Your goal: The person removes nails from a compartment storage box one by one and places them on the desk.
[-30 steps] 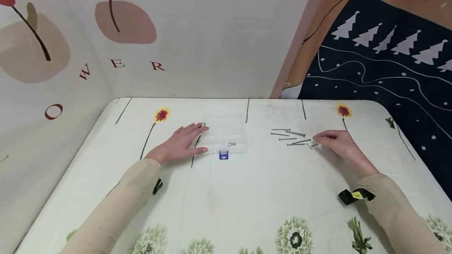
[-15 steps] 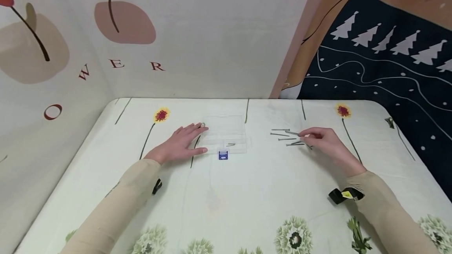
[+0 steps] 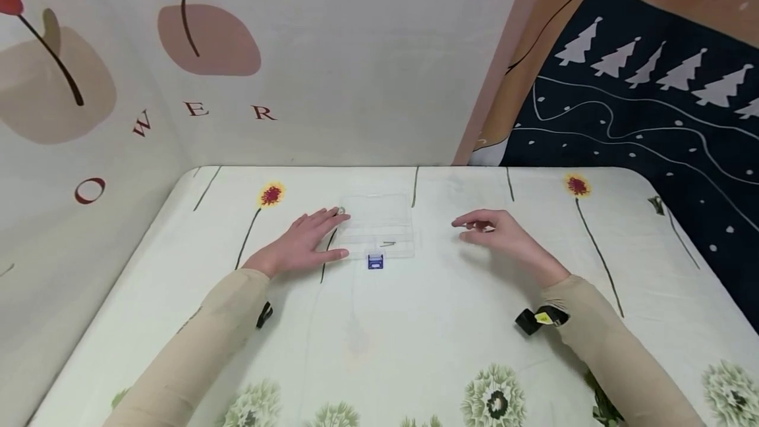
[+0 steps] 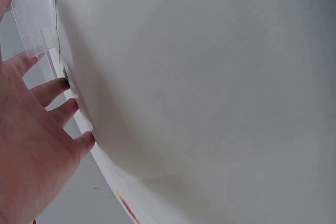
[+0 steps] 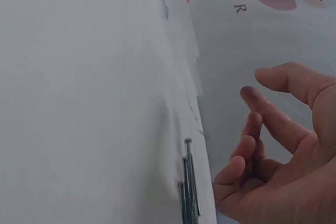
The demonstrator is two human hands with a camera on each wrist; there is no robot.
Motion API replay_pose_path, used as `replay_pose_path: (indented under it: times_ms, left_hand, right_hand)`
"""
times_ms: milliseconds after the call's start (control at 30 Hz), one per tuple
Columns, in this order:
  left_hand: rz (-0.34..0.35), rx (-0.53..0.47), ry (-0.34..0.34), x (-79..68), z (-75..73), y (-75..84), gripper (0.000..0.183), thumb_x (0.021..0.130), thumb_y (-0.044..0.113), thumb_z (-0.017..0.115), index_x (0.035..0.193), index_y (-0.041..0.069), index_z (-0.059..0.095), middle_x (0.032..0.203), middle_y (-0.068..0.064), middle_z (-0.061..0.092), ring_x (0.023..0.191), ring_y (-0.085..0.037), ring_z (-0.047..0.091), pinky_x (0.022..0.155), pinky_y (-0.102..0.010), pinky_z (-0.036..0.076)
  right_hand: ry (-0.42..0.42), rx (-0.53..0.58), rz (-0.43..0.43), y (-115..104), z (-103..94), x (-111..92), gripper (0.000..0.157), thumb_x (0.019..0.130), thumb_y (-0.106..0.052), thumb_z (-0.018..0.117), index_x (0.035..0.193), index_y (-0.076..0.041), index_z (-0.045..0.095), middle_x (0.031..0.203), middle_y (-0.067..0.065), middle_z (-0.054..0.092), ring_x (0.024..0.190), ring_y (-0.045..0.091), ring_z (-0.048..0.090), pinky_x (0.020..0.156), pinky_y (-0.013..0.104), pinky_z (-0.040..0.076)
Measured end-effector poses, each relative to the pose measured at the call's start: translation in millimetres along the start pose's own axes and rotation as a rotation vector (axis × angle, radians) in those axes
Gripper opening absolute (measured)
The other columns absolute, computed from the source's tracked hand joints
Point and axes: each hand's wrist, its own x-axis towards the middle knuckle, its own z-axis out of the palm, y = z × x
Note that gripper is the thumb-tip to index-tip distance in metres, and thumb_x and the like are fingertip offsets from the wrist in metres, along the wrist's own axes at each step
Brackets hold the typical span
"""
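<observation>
A clear plastic case lies on the cloth, with a blue latch at its front. Small nails sit in its front part. My left hand lies flat with fingers spread, its fingertips at the case's left edge. To the right of the case my right hand hovers over the cloth, thumb and forefinger apart, the other fingers loosely bent. Nothing shows between its fingertips in the right wrist view. Several long nails lie beneath that hand, hidden behind it in the head view.
A white floral cloth covers the table, which meets a pale printed wall hanging at the back. A dark cloth with white trees hangs on the right.
My right hand has moved left over the long nails toward the case, and its thumb and forefinger now stand apart. My left hand and the case have stayed in place.
</observation>
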Motion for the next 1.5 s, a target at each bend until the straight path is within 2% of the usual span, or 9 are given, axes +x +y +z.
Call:
replay_pose_path:
  times_ms: [133,300,533,667,800,1100,1333,1500]
  left_hand:
    - [0.007,0.004,0.006,-0.1,-0.8,0.8,0.078,0.091,0.061,0.052,0.153,0.018,0.030,0.158,-0.013,0.020,0.145,-0.033,0.012,0.114,-0.053,0.005]
    - [0.008,-0.001,0.008,-0.6,-0.4,0.9,0.078,0.091,0.060,0.053,0.152,0.018,0.031,0.158,-0.013,0.020,0.145,-0.033,0.012,0.114,-0.054,0.005]
    - [0.016,-0.007,0.006,-1.5,-1.0,1.4,0.078,0.091,0.059,0.054,0.152,0.017,0.031,0.158,-0.013,0.020,0.145,-0.034,0.013,0.114,-0.054,0.005]
    - [0.015,-0.009,0.009,-0.9,-1.0,1.2,0.078,0.091,0.059,0.053,0.153,0.017,0.030,0.158,-0.013,0.020,0.145,-0.034,0.012,0.114,-0.054,0.005]
    - [0.017,-0.011,0.011,-0.2,-0.1,0.3,0.077,0.091,0.058,0.053,0.152,0.018,0.031,0.158,-0.013,0.020,0.145,-0.034,0.012,0.114,-0.054,0.005]
    - [0.013,0.002,0.003,0.2,-0.8,0.4,0.077,0.091,0.059,0.053,0.153,0.018,0.030,0.158,-0.013,0.019,0.145,-0.034,0.012,0.114,-0.054,0.005]
    - [0.009,0.006,0.002,0.9,-1.8,1.4,0.077,0.092,0.058,0.054,0.153,0.018,0.030,0.158,-0.013,0.019,0.145,-0.033,0.012,0.114,-0.054,0.005]
    - [0.011,0.005,0.002,0.6,-2.1,2.1,0.077,0.092,0.058,0.054,0.153,0.018,0.030,0.158,-0.013,0.019,0.145,-0.034,0.012,0.114,-0.054,0.005]
  right_hand:
    - [-0.019,0.039,0.000,-8,10.7,7,0.029,0.090,-0.016,0.069,0.117,-0.006,0.069,0.116,0.010,0.063,0.097,0.023,0.050,0.081,0.035,0.042]
    - [-0.045,0.100,-0.004,-18,23.6,13,0.029,0.088,-0.016,0.070,0.116,-0.010,0.070,0.116,0.005,0.062,0.099,0.022,0.049,0.081,0.036,0.042]
    - [-0.091,0.096,-0.037,-22,40.1,20,0.027,0.086,-0.015,0.071,0.113,-0.011,0.072,0.117,0.003,0.062,0.108,0.025,0.048,0.086,0.039,0.041]
    - [-0.127,0.037,-0.102,-23,51.0,24,0.028,0.085,-0.012,0.072,0.113,-0.010,0.072,0.123,0.008,0.058,0.118,0.028,0.044,0.092,0.047,0.039]
    - [-0.144,-0.078,-0.151,-24,61.9,27,0.031,0.083,-0.012,0.073,0.114,-0.010,0.072,0.134,0.016,0.048,0.126,0.034,0.032,0.094,0.052,0.036]
    - [-0.112,-0.208,-0.221,-27,77.6,32,0.036,0.079,-0.015,0.078,0.115,-0.015,0.073,0.150,0.019,0.029,0.135,0.046,0.014,0.102,0.063,0.023]
    - [-0.177,-0.251,-0.204,-27,82.3,35,0.041,0.081,-0.024,0.078,0.121,-0.017,0.070,0.156,0.014,0.021,0.140,0.041,0.009,0.106,0.064,0.017]
    - [-0.221,-0.285,-0.183,-29,83.6,36,0.047,0.080,-0.026,0.079,0.124,-0.015,0.068,0.157,0.012,0.018,0.140,0.043,0.008,0.106,0.066,0.015]
